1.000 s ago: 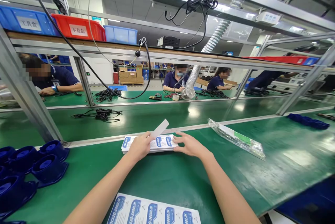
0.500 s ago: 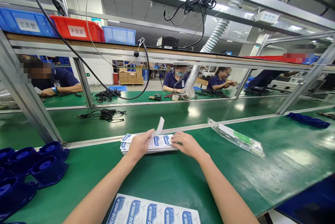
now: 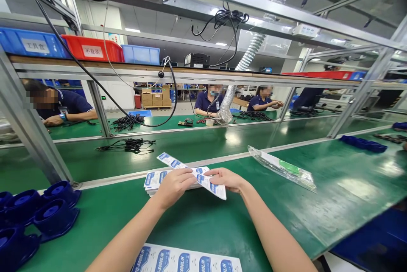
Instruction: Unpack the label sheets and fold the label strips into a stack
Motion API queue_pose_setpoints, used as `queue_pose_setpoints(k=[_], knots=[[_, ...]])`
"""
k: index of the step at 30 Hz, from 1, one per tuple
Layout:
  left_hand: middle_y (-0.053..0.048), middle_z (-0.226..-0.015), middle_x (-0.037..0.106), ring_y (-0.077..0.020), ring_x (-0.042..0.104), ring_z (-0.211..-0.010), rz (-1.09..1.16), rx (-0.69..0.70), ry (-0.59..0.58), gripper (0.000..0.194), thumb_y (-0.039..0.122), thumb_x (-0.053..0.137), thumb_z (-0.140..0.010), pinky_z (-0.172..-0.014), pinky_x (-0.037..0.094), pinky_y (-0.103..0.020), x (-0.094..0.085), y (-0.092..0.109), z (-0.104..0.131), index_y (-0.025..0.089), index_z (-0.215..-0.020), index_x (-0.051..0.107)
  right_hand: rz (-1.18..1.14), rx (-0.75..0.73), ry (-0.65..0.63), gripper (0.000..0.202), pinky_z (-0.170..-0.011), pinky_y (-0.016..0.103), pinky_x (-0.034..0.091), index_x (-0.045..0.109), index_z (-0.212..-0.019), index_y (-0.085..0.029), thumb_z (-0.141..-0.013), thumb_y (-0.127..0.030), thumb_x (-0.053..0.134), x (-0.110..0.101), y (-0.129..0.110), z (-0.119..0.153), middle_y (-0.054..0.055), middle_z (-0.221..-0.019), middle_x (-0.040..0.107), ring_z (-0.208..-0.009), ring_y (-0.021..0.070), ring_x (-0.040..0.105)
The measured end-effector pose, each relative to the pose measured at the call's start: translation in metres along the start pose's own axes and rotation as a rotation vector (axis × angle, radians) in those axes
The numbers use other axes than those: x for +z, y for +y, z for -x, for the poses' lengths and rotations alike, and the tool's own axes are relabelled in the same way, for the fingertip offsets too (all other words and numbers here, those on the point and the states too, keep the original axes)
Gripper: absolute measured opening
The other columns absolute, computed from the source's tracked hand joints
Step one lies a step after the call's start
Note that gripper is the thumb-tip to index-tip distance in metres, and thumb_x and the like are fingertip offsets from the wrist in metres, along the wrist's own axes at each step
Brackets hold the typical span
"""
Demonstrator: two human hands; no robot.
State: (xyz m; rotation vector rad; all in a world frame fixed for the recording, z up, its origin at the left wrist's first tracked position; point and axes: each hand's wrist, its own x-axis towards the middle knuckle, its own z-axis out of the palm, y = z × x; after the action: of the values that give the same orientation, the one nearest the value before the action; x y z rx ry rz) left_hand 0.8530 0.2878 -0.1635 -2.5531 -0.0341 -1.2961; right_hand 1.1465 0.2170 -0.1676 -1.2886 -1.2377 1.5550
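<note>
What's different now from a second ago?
A label strip now slants across the stack, gripped by the left hand and right hand. The black cables slid right. The bag, blue cups and front sheet stayed put.

Bare forearms reaching forward, hands [image 3: 199, 183] close together, fingers bent

Reads "工具盒" on the blue plastic bin [image 3: 35, 43], upper left of the frame; "不良品" on the red plastic bin [image 3: 92, 50] beside it; "5000L/H", repeated, on the white paper label sheet [image 3: 193, 260], bottom centre. Too small to read surely on the narrow white-and-blue strip [image 3: 191, 172], centre.
</note>
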Motion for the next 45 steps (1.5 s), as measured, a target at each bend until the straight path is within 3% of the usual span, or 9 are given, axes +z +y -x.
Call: queue_pose_setpoints(k=[6, 11, 15, 19, 23, 27, 30, 38, 45], knots=[[-0.005, -0.106, 0.085, -0.0257, 0.076, -0.113, 0.096, -0.040, -0.106, 0.028, 0.009, 0.055, -0.102, -0.098, 0.061, -0.046, -0.003, -0.005, 0.007, 0.024, -0.106, 0.078, 0.092, 0.025, 0.008, 0.056, -0.058, 0.021, 0.053, 0.078, -0.086, -0.012, -0.059, -0.055, 0.101, 0.012, -0.001, -0.002, 0.007, -0.080, 0.079, -0.068, 0.0152, 0.072], [-0.007, -0.119, 0.083, -0.0279, 0.076, -0.109, 0.464, -0.452, -0.542, 0.046, 0.041, 0.091, -0.080, -0.095, 0.059, -0.037, -0.057, 0.000, -0.017, 0.027, -0.122, 0.079, 0.427, 0.024, -0.193, 0.051, -0.051, 0.020, 0.043, 0.075, -0.076, -0.013, -0.070, -0.061, 0.092, 0.020, -0.004, 0.005, 0.002, -0.065, 0.071, -0.056, 0.0109, 0.061], [-0.004, -0.135, 0.077, -0.0259, 0.071, -0.124, 0.650, -0.681, -0.623, 0.052, 0.049, 0.085, -0.084, -0.106, 0.054, -0.034, -0.091, -0.009, -0.023, 0.030, -0.132, 0.075, 0.654, 0.097, -0.443, 0.044, -0.054, 0.021, 0.044, 0.080, -0.092, -0.015, -0.077, -0.056, 0.087, 0.045, -0.010, 0.017, 0.003, -0.072, 0.076, -0.060, 0.0127, 0.063], [-0.010, -0.147, 0.069, -0.0328, 0.064, -0.136, 0.372, -0.767, -0.722, 0.055, 0.040, 0.084, -0.085, -0.115, 0.051, -0.044, -0.070, -0.020, -0.002, 0.025, -0.137, 0.071, 0.900, 0.208, -0.556, 0.035, -0.053, 0.021, 0.041, 0.080, -0.086, -0.017, -0.075, -0.049, 0.088, 0.077, -0.014, 0.025, 0.001, -0.071, 0.076, -0.060, 0.0122, 0.061], [-0.021, -0.159, 0.056, -0.0414, 0.056, -0.144, 0.195, -0.766, -0.758, 0.069, 0.034, 0.085, -0.084, -0.120, 0.046, -0.053, -0.027, -0.022, 0.014, 0.016, -0.147, 0.062, 0.968, 0.037, -0.200, 0.037, -0.064, 0.030, 0.055, 0.079, -0.093, -0.019, -0.087, -0.055, 0.078, 0.083, -0.011, 0.019, 0.005, -0.082, 0.080, -0.071, 0.0213, 0.072], [-0.022, -0.161, 0.054, -0.0417, 0.050, -0.150, 0.190, -0.717, -0.769, 0.073, 0.029, 0.088, -0.081, -0.126, 0.039, -0.054, -0.010, -0.018, 0.018, 0.015, -0.148, 0.061, 1.228, -0.447, 0.395, 0.062, -0.120, 0.057, 0.046, 0.064, -0.145, -0.020, -0.090, -0.042, 0.081, 0.068, 0.001, 0.000, 0.017, -0.152, 0.062, -0.144, 0.0394, 0.053], [-0.021, -0.152, 0.063, -0.0416, 0.059, -0.140, 0.184, -0.707, -0.755, 0.068, 0.031, 0.085, -0.084, -0.118, 0.046, -0.052, -0.012, -0.018, 0.018, 0.014, -0.145, 0.063, 1.380, -0.433, 0.314, 0.069, -0.130, 0.070, 0.026, 0.057, -0.153, -0.021, -0.091, -0.035, 0.083, 0.056, 0.008, -0.009, 0.016, -0.163, 0.052, -0.160, 0.0418, 0.030], [-0.005, -0.108, 0.083, -0.0268, 0.074, -0.100, 0.224, -0.630, -0.684, 0.021, 0.035, 0.060, -0.101, -0.082, 0.049, -0.033, -0.019, -0.021, 0.013, 0.026, -0.100, 0.080, 1.309, -0.735, 0.206, 0.030, -0.110, 0.048, 0.058, 0.076, -0.131, -0.027, -0.105, -0.028, 0.061, 0.036, 0.011, -0.008, 0.008, -0.139, 0.074, -0.129, 0.0310, 0.069], [-0.008, -0.092, 0.083, -0.0250, 0.072, -0.090, 0.152, -0.678, -0.576, 0.025, 0.017, 0.058, -0.097, -0.076, 0.042, -0.033, -0.010, -0.020, 0.011, 0.020, -0.084, 0.079, 1.145, -0.922, 0.463, 0.011, -0.078, 0.035, 0.058, 0.083, -0.091, -0.027, -0.097, -0.027, 0.074, 0.036, 0.020, -0.021, 0.002, -0.094, 0.084, -0.087, 0.0248, 0.078]])
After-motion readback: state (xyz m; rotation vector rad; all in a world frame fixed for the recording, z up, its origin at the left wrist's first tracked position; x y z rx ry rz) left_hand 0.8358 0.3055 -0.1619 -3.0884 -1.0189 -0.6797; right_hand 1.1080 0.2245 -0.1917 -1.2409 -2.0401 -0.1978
